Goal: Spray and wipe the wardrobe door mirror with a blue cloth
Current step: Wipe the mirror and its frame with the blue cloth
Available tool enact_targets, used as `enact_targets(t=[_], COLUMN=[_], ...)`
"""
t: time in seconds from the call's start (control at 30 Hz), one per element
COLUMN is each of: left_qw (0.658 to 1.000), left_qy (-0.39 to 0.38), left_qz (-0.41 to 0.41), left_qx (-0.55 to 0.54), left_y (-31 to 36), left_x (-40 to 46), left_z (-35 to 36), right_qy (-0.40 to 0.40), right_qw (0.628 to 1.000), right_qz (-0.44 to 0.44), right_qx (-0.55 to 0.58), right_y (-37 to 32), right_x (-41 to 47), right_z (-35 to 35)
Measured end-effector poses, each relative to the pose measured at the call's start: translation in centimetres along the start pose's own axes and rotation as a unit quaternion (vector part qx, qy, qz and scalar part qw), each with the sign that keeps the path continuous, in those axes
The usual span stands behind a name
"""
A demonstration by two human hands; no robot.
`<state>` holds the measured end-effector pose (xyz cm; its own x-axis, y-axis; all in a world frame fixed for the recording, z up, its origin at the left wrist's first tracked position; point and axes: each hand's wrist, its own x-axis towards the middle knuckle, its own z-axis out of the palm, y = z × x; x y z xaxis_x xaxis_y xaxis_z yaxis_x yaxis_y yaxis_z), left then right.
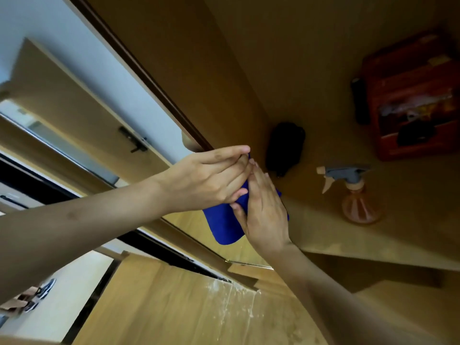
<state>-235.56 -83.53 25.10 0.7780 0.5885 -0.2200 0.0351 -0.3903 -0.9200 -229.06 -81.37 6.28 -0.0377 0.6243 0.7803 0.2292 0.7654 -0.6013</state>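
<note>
Folded deep-blue cloth (225, 226), smooth, pressed between both hands' grip

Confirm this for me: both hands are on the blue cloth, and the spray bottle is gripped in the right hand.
Not quite. In the head view both the left hand and the right hand are on the blue cloth, but the spray bottle is in neither hand; it stands apart on the wooden shelf.

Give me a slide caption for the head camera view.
Both hands, left and right, fold the blue cloth; spray bottle waits on the shelf.
</note>
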Motion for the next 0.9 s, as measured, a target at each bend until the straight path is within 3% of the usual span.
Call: enact_targets(t=[0.4, 0.67, 0.8, 0.9], left_qw=[0.995, 0.994, 0.995, 0.996], left_qy=[-0.065, -0.053, -0.062, -0.061], left_qz=[0.078, 0.097, 0.081, 0.058], left_qx=[0.012, -0.008, -0.012, -0.032], left_y=[8.5, 13.1, 13.6, 13.6], left_x=[2.1, 3.2, 3.1, 2.9], left_z=[2.6, 4.7, 4.7, 4.4], right_qy=[0.008, 0.037, -0.009, -0.076], right_qw=[0.998, 0.996, 0.995, 0.98], right_qz=[0.06, 0.078, 0.101, 0.169], right_qx=[0.004, -0.034, -0.009, 0.064], right_y=[4.8, 7.4, 7.3, 6.6], right_x=[-8.2, -12.4, -12.5, -12.1], right_z=[1.4, 2.6, 2.0, 0.7])
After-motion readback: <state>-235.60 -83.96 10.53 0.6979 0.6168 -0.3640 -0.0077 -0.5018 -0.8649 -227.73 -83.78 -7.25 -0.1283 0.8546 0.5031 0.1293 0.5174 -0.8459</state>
